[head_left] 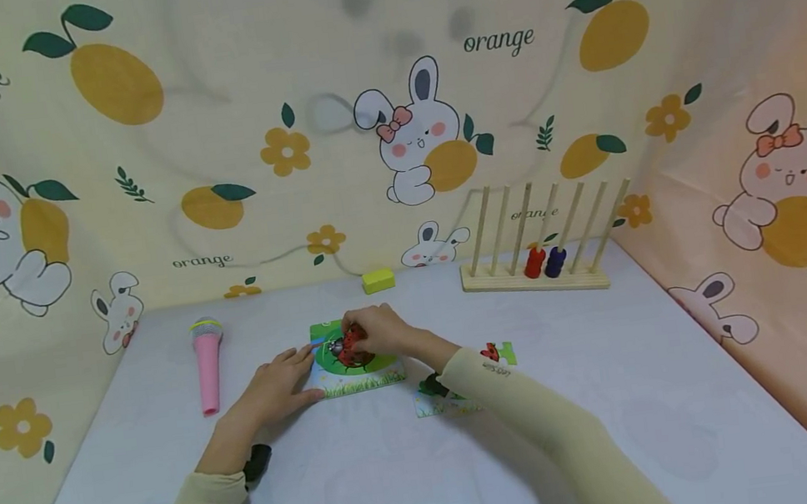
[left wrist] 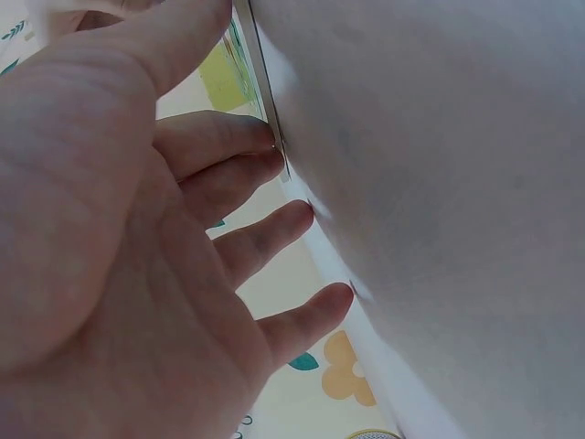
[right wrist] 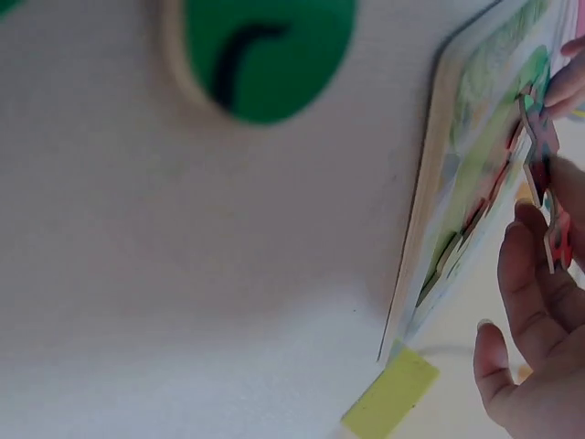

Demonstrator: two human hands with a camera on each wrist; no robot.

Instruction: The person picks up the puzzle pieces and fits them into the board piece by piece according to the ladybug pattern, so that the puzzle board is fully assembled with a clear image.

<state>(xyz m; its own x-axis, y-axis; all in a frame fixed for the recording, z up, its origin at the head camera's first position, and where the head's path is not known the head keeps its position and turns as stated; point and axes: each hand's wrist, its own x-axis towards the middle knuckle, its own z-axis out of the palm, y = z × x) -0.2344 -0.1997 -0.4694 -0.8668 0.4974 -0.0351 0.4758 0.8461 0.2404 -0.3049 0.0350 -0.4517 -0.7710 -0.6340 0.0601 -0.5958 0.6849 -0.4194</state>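
A wooden puzzle board (head_left: 362, 383) with a ladybug picture lies flat on the white table. My right hand (head_left: 386, 330) is over it, and the right wrist view shows its thumb and fingers pinching a thin red-and-black puzzle piece (right wrist: 558, 236) above the board's surface. How fully the picture is filled is partly hidden by that hand. My left hand (head_left: 278, 389) lies at the board's left side with fingers extended; in the left wrist view its fingertips (left wrist: 260, 137) touch the board's edge. Several loose green and red puzzle pieces (head_left: 433, 406) lie partly under my right forearm.
A pink toy microphone (head_left: 210, 372) lies at the left. Behind the board sits a yellow block (head_left: 378, 280). At the back right stands a wooden peg rack (head_left: 535, 279) with red and dark blue beads. A printed cloth (head_left: 317, 44) hangs behind the table.
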